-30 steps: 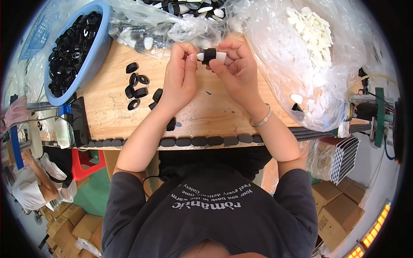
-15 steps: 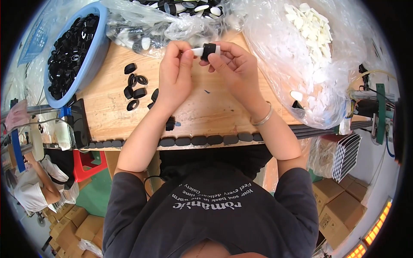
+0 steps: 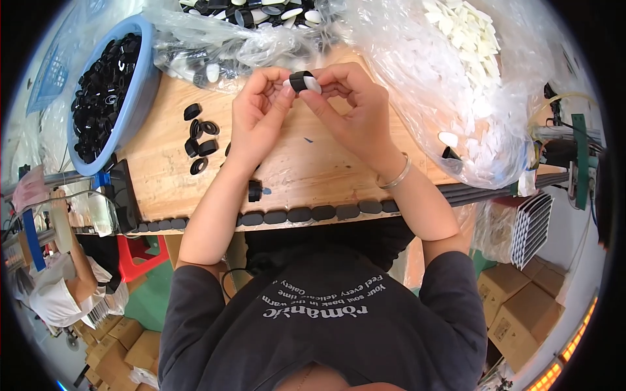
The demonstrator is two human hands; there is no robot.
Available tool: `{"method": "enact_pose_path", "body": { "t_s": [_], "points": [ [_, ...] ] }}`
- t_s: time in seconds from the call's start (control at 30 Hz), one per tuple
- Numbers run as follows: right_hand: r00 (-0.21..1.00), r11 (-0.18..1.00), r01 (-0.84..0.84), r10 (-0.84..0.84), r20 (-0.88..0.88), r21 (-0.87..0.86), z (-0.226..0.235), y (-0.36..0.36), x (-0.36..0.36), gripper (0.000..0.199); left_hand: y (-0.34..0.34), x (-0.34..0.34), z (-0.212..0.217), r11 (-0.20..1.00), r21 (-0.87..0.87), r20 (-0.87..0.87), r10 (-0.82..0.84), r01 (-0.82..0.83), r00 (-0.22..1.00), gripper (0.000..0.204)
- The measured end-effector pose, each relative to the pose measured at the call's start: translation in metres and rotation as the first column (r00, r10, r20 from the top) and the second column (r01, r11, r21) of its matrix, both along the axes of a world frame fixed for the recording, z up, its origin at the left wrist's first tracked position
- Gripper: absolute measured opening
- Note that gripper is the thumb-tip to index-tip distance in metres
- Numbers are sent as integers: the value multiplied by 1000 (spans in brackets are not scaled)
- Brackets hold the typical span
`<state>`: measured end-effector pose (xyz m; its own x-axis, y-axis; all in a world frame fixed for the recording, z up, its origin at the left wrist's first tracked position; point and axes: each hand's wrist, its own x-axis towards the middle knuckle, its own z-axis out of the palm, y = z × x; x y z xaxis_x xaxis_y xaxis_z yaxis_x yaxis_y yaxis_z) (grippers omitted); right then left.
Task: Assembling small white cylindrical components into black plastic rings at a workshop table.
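Black and ring-shaped, the small plastic ring (image 3: pixel 300 80) sits around a white oval insert (image 3: pixel 312 85), and the pair is pinched between both hands above the far middle of the wooden worktop (image 3: pixel 313 176), toward twelve o'clock from the person's chest. The left hand (image 3: pixel 257 114) closes on it from nine o'clock, thumb and forefinger tips meeting at the ring's left side; the right hand (image 3: pixel 355 107) comes in from three o'clock, its fingertips curled over the white end. Both hands touch the piece, so neither is nearer; the grip is shared, fingers bent rather than spread. The piece's long axis seems to run roughly left to right, white part showing on both sides, though it is too small to tell how deep the insert is seated. Loose black rings (image 3: pixel 199 140) lie on the worktop at about nine o'clock from the left hand, well apart from it. A blue basin (image 3: pixel 147 85) full of black rings stands farther out at ten o'clock. A clear bag of white inserts (image 3: pixel 469 45) lies at two o'clock from the right hand, and a bag of assembled pieces (image 3: pixel 248 26) just beyond the fingertips at twelve.
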<state>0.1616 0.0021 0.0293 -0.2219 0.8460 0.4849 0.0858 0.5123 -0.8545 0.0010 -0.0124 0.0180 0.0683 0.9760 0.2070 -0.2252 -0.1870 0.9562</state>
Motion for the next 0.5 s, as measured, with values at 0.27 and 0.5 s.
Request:
{"method": "enact_pose_path", "body": {
  "t_s": [0.27, 0.5],
  "points": [
    [984, 963, 104, -136, 118, 249, 5, -1, -1, 21, -3, 1, -2, 999, 47, 20, -19, 18, 1000, 13],
    [988, 984, 90, -108, 110, 156, 6, 0, 1, 21, -2, 2, -1, 999, 44, 18, -3, 2, 1000, 12]
  ]
}}
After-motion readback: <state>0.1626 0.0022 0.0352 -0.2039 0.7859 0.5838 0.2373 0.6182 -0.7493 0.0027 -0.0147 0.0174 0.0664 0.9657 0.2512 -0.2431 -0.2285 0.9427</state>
